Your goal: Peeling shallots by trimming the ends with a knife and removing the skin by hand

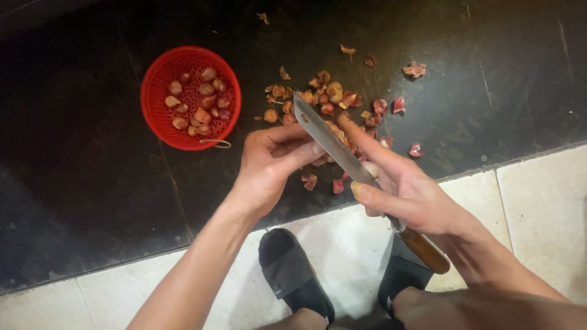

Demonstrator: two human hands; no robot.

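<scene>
We find the right hand (408,194) closed around the brown handle of a knife (333,143), forefinger stretched along the blade. The blade's long axis runs from near right up to far left, its tip above the left hand (272,164). That hand is curled with its fingertips against the blade; whether it pinches a piece we cannot tell. Just beyond both hands lies a heap of shallots and skins (327,98) on the dark mat (79,183). Farther left stands a red basket (153,85) holding peeled shallots (199,101), nearer the left hand. Nothing stands between.
</scene>
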